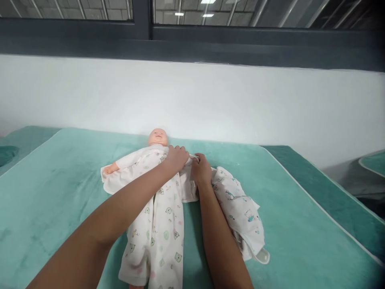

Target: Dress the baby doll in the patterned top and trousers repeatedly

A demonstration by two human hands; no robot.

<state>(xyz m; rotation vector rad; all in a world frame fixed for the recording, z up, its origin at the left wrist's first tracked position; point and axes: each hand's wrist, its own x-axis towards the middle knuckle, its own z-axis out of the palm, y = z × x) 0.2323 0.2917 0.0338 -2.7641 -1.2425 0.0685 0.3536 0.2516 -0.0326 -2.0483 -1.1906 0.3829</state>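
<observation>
A baby doll (pixel 158 137) lies on its back, its head toward the wall. It wears a white printed baby outfit (pixel 167 216) with trousers and a long sleeve on the arm at the left of the view. My left hand (pixel 178 157) is closed over the doll's shoulder at the right of the view, its fingers curled on the white cloth. Beside it, my right hand (pixel 201 168) pinches the edge of the white sleeve (pixel 189 185) at that side. The doll's arm there is hidden, inside the cloth or under my hands.
A crumpled white printed baby garment (pixel 239 212) lies right of my right forearm. Everything rests on a green padded bed cover (pixel 288 241) with pale piping. Behind it rises a white wall (pixel 192 100) below a dark window frame (pixel 192 44).
</observation>
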